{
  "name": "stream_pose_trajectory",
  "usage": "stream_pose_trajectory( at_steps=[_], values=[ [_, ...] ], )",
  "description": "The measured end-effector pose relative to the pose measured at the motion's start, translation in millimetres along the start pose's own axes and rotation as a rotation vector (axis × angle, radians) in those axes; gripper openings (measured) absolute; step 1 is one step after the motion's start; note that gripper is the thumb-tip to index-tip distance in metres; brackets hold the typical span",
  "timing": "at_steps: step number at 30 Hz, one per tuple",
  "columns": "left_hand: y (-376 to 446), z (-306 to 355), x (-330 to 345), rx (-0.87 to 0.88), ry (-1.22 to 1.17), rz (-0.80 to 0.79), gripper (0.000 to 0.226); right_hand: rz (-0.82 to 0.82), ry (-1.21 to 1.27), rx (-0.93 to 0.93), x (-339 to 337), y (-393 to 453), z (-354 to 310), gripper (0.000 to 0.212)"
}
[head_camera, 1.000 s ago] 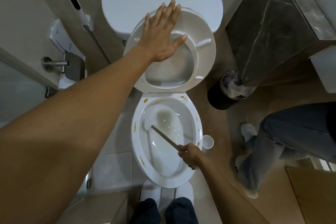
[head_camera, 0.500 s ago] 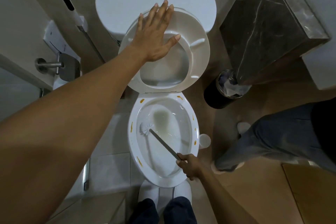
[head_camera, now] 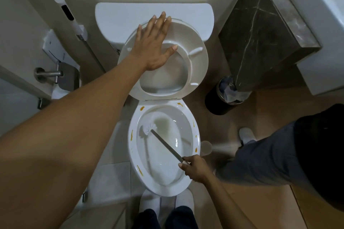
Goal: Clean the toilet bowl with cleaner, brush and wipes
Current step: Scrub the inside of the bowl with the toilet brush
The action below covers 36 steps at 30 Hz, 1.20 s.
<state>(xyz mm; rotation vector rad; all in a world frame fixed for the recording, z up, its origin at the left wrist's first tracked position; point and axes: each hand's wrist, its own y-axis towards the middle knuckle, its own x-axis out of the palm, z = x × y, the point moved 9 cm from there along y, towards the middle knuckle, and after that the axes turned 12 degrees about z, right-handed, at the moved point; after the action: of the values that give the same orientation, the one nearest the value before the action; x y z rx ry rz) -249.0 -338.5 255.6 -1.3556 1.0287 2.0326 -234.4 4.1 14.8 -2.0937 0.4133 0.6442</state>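
The white toilet bowl is below me, with orange-yellow stains dotted around its rim. Its seat is raised against the tank. My left hand lies flat on the raised seat, fingers spread, gripping nothing. My right hand is shut on the grey handle of the toilet brush. The white brush head touches the bowl's inner wall at the upper left, beside the water.
A black waste bin with a liner stands right of the toilet under a dark marble counter. Another person's legs stand at the right. A white brush holder sits beside the bowl. Paper holder and spray wand are at left.
The view has shifted slightly. The brush head has stayed at the bowl's upper left wall with only small movement. The other person's foot has stepped. My left hand still rests on the seat.
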Motion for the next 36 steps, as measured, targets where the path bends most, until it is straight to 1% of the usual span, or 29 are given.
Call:
stream_pose_trajectory(
  at_steps=[5, 11, 13, 14, 17, 21, 24, 27, 30, 33, 36],
  values=[
    [0.1, 0.8, -0.7, -0.027, -0.003, -0.044, 0.076, 0.018, 0.017, 0.022, -20.9, -12.8, 8.2, 0.049],
    [-0.8, 3.1, -3.4, -0.043, -0.007, -0.070, 0.077, 0.043, -0.007, -0.004, -47.3, -34.0, 20.8, 0.025],
    [-1.8, 4.2, -3.9, -0.042, -0.009, -0.060, 0.078, 0.056, -0.028, -0.005, -55.0, -40.7, 22.5, 0.012],
    [-2.1, 4.6, -4.0, -0.038, -0.009, -0.051, 0.078, 0.062, -0.040, -0.010, -58.6, -43.1, 22.5, 0.011],
    [0.2, 9.4, -2.2, 0.008, 0.025, -0.040, 0.079, 0.063, -0.047, -0.008, -69.7, -49.9, 21.9, 0.014],
    [15.2, 31.4, 7.0, 0.150, 0.122, -0.066, 0.078, 0.083, -0.043, -0.006, -83.2, -54.7, 22.6, 0.028],
    [25.8, 50.3, 16.7, 0.254, 0.241, -0.074, 0.080, 0.081, -0.046, 0.024, -87.4, -56.3, 29.7, 0.025],
    [28.8, 66.2, 25.0, 0.322, 0.329, -0.075, 0.076, 0.073, -0.051, 0.041, -90.2, -59.9, 36.3, 0.023],
    [29.0, 76.3, 30.6, 0.352, 0.382, -0.102, 0.072, 0.092, -0.033, 0.008, -96.2, -69.7, 35.2, 0.027],
    [31.2, 78.8, 32.2, 0.343, 0.400, -0.130, 0.072, 0.107, -0.037, 0.002, -99.7, -78.5, 40.0, 0.018],
    [32.5, 78.2, 32.5, 0.331, 0.384, -0.141, 0.074, 0.123, -0.026, 0.024, -103.8, -84.6, 50.7, 0.026]
  ],
)
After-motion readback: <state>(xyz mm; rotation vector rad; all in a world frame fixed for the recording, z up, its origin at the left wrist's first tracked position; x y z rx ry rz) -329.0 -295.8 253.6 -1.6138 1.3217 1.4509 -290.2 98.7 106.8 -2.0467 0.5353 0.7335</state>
